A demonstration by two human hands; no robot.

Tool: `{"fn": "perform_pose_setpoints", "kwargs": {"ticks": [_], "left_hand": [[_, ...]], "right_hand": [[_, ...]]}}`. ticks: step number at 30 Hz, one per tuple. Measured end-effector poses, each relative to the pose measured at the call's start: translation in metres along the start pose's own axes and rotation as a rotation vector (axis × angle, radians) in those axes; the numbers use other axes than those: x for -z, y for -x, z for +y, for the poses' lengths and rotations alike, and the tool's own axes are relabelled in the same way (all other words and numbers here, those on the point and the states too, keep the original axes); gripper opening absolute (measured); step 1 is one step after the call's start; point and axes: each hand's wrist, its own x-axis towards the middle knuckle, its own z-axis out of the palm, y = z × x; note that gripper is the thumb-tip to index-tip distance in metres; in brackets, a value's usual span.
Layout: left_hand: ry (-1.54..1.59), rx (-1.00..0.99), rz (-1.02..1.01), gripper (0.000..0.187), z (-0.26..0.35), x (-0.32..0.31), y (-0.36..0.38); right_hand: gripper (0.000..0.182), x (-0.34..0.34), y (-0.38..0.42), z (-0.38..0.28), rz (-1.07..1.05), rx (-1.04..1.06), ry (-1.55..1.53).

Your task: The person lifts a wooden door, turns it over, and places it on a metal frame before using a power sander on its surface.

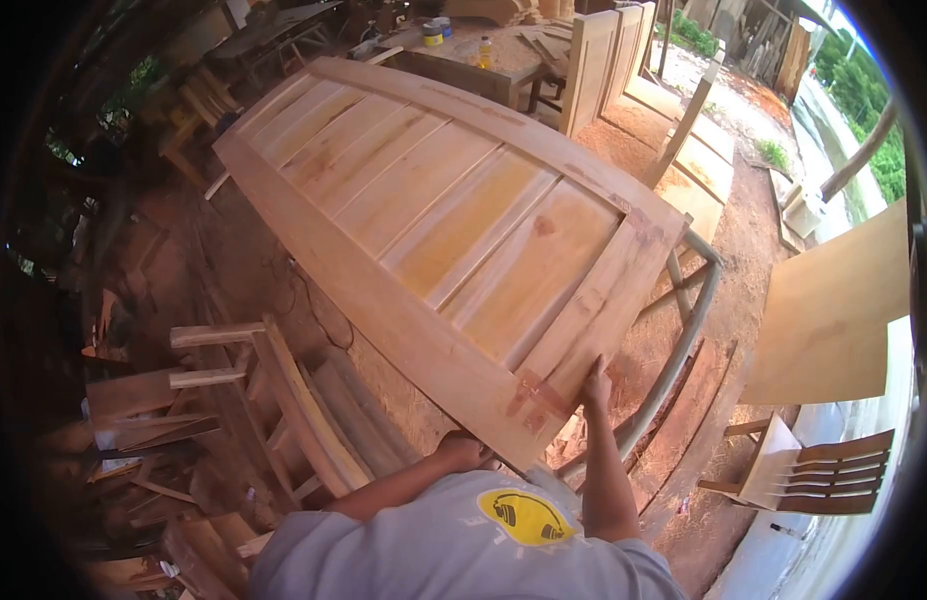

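We find a large pale wooden panelled door [453, 230] lying flat and slanted across a grey metal tube trestle [673, 350], its near corner toward the person; our right hand [595, 385] is clamped on the door's near end rail, fingers over the top face; our left hand [461, 448] sits at the near corner, at or under the long edge, and we cannot tell whether its fingers are curled shut or spread, since the door hides them

Risks, as we judge them: the near corner appears to overhang its support, so the door could tip or slide off if the grip slackens; the reddish patches at the corner joint may be filler or glue, and strain there could open the joint; fingers under the edge could be pinched against the trestle; the sawdust-covered dirt floor [683, 130] and loose wooden offcuts [133, 410] to the left make poor footing

Containers: on the far wooden worktop [463, 50] stand a small round tin [435, 33] and a clear plastic bottle with yellow liquid [484, 52]; the tin's contents cannot be made out

A brown slatted wooden chair [813, 470] stands at right, well apart
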Motion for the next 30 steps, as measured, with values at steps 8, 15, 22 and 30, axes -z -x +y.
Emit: {"fn": "perform_pose_setpoints", "kwargs": {"ticks": [8,15,22,30], "left_hand": [[-0.077,-0.113,0.147,0.060,-0.039,-0.055,-0.025],[-0.291,-0.166,0.218,0.051,-0.022,-0.039,-0.018],[-0.299,0.081,0.363,0.042,-0.042,-0.075,-0.013],[0.410,1.133,0.760,0.031,0.059,-0.146,0.012]], "right_hand": [[0.085,0.004,-0.016,0.017,-0.006,0.114,0.197],[0.070,0.042,-0.008,-0.009,-0.305,-0.155,0.105],[0.043,0.194,0.056,0.050,-0.773,-0.231,-0.767],[0.024,0.427,0.006,0.214,0.031,-0.521,-0.783]]}}
